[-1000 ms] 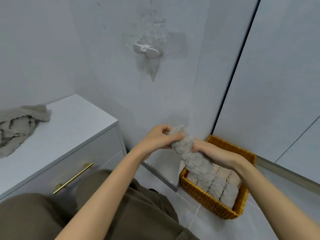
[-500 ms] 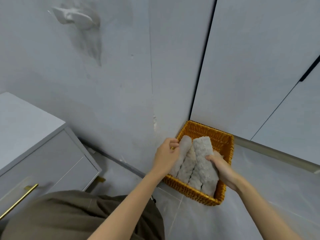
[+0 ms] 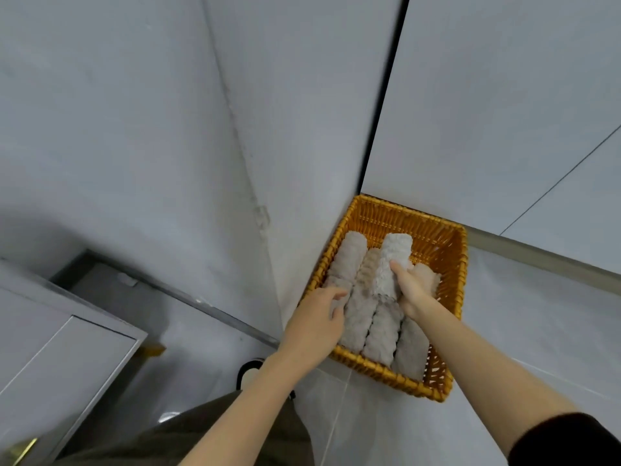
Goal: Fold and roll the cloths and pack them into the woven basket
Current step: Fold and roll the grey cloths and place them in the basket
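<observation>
An orange woven basket [image 3: 440, 250] stands on the floor in the wall corner. Several grey rolled cloths [image 3: 358, 314] lie side by side in it. My right hand [image 3: 411, 290] grips one lighter rolled cloth [image 3: 391, 264], held tilted on top of the others, its far end pointing toward the basket's back wall. My left hand [image 3: 319, 319] reaches over the basket's left rim, fingers relaxed, touching the leftmost roll [image 3: 346, 260].
A grey cabinet [image 3: 53, 358] with a gold handle stands at the left. Grey wall panels rise behind the basket. My knee in olive cloth [image 3: 208, 435] is at the bottom. A pale floor tile lies to the right of the basket.
The view has swung down to the basket. Both hands carried the rolled cloth from chest height into the basket; my left hand let go of it and moved to the left roll.
</observation>
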Demonstrator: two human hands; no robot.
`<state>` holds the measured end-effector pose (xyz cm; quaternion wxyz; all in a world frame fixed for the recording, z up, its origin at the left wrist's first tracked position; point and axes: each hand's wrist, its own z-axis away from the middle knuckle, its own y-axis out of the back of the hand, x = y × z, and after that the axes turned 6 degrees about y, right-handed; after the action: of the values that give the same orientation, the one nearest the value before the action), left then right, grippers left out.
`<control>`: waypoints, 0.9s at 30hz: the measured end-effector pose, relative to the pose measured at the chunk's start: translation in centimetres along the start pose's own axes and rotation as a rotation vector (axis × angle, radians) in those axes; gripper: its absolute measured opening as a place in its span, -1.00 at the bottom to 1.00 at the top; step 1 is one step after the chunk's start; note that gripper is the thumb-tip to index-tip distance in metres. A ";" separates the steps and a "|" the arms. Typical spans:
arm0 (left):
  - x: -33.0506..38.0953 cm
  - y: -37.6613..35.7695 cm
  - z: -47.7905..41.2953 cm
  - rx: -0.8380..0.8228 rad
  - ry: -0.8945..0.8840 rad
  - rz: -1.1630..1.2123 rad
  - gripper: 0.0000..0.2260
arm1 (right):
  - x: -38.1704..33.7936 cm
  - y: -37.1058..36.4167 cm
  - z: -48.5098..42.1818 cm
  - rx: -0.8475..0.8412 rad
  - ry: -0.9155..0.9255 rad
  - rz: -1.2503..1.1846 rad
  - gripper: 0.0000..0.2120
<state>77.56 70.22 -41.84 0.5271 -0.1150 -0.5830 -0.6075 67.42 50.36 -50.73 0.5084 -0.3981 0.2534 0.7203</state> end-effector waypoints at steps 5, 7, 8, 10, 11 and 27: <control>-1.8 -1.3 -0.7 -0.022 0.017 0.014 -0.67 | 1.5 -1.0 -4.3 0.238 0.066 0.171 -0.73; -2.4 -1.5 -0.8 -0.030 0.020 0.011 -0.67 | 1.6 -1.4 -5.2 0.294 0.087 0.259 -0.78; -2.5 -1.6 -0.8 -0.032 0.020 0.007 -0.67 | 1.6 -1.7 -5.6 0.266 0.075 0.260 -0.78; -2.7 -1.8 -1.0 -0.042 0.022 0.008 -0.67 | 1.9 -2.4 -6.4 0.212 0.005 0.217 -0.64; -2.6 -1.8 -1.0 -0.044 0.021 0.013 -0.68 | 2.1 -2.8 -6.8 0.191 -0.028 0.204 -0.58; -2.3 -1.7 -1.5 -0.022 0.034 0.029 -0.70 | 3.5 -2.0 -7.2 0.113 0.421 0.802 -0.38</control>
<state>77.89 69.76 -45.06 0.5443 -0.1188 -0.5654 -0.6083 71.04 47.35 -57.56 0.1478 -0.3779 0.5244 0.7486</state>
